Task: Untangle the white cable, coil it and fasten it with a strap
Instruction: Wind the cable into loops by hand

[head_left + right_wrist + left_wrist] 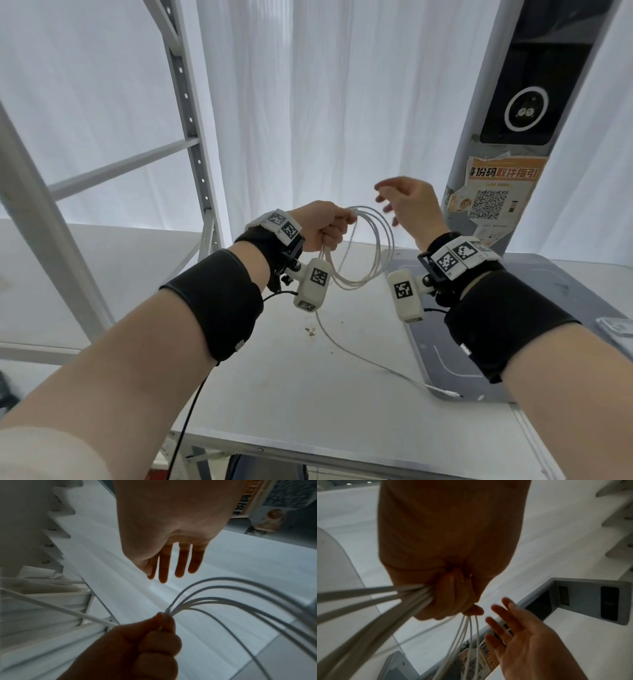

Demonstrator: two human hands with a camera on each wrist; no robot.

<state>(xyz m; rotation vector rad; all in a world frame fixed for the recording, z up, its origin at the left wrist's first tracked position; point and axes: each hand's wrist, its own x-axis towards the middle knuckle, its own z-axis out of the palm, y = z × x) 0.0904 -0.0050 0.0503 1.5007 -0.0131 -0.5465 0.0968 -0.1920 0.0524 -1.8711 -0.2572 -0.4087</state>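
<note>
Above the table (342,394), the cable (368,250) hangs in several loops from the left hand (322,226), fist curled round the bunch. One loose end trails onto the table. Right hand (411,209) is just beside, fingers spread, holding nothing.

Open air lying between left hand (320,224) and right hand (412,205); cable loops (370,250) hanging there, grey pillar (479,164) crowding the right.
</note>
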